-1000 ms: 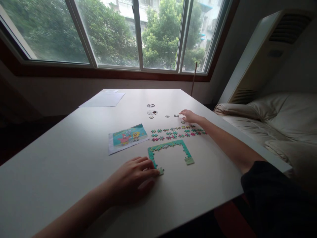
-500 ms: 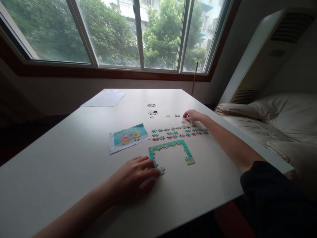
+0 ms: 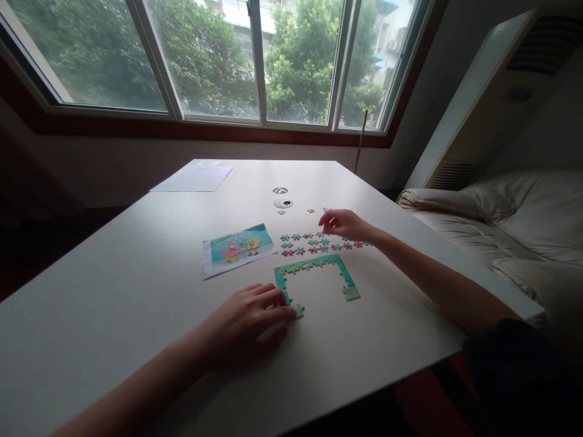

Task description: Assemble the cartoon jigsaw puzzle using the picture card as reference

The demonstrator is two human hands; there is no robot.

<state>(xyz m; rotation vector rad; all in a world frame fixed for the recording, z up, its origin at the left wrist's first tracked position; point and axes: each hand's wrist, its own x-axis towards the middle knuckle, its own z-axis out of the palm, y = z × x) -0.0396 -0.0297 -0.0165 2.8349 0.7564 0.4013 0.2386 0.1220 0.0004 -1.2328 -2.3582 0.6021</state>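
Observation:
A partly joined jigsaw frame [image 3: 314, 263], green and teal, lies on the white table with its open side toward me. My left hand [image 3: 257, 315] rests at its lower left, bent fingers on the pale green corner piece [image 3: 299, 310]. Farther off, my right hand [image 3: 344, 224] hovers over rows of loose puzzle pieces [image 3: 324, 241], fingers curled into a pinch. Whatever sits between those fingertips is too small to make out. Left of the rows lies a printed cartoon picture [image 3: 237, 247] showing the puzzle's colours.
Two round flat discs [image 3: 283, 203] and a few single pieces [image 3: 311, 210] lie beyond the rows. White paper sheets [image 3: 194, 179] cover the far left corner of the table [image 3: 136, 273]. A pale sofa [image 3: 460, 221] stands to the right, and a window is behind the table.
My right hand has moved left and slightly nearer, from the far right pieces to above the loose rows. My left hand stays on the corner piece. The view has shifted slightly.

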